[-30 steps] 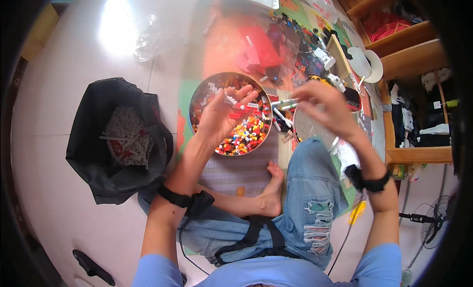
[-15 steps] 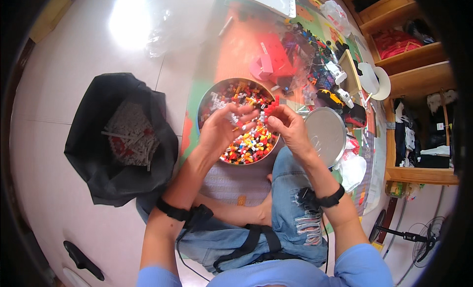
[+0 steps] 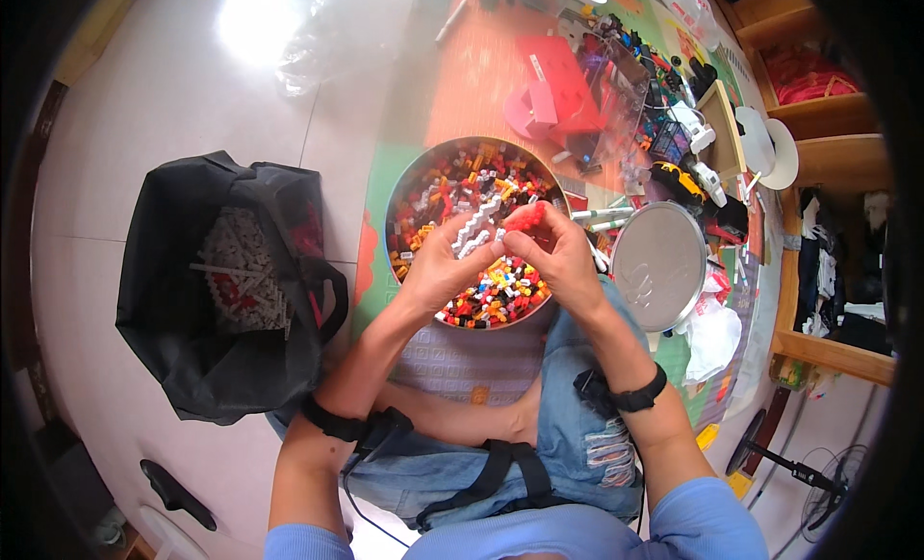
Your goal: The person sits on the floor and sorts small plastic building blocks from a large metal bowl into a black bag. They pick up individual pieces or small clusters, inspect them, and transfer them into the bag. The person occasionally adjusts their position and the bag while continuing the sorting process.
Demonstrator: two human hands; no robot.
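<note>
White brick strips [image 3: 474, 225], jagged in outline, are held above the round tin [image 3: 389, 235], over the middle of its contents. They are gripped by the left hand [image 3: 445, 267], whose fingers are curled around them with the thumb reaching toward the other hand. Red bricks [image 3: 526, 216] are pinched in the closed fingers of the right hand [image 3: 566, 264], also above the tin, on its right half. A small white piece [image 3: 500, 237] can be made out where the two thumbs nearly meet; by which hand it is held cannot be told.

Inside the tin, loose bricks [image 3: 496, 300] in red, yellow, white and black are heaped. Left of the tin, an open black bag [image 3: 183, 377] is filled partly with a pale pile of pieces [image 3: 245, 271], among which some red is seen. Right of the tin, a round lid [image 3: 658, 267] is laid, and beyond the tin a red box [image 3: 566, 84] is placed.

The step in hand is judged to be the fitting or parting of small bricks at the fingertips. For the next move, steady support from the left fingers and a fine, well-aligned pinch from the right appear to be called for.
</note>
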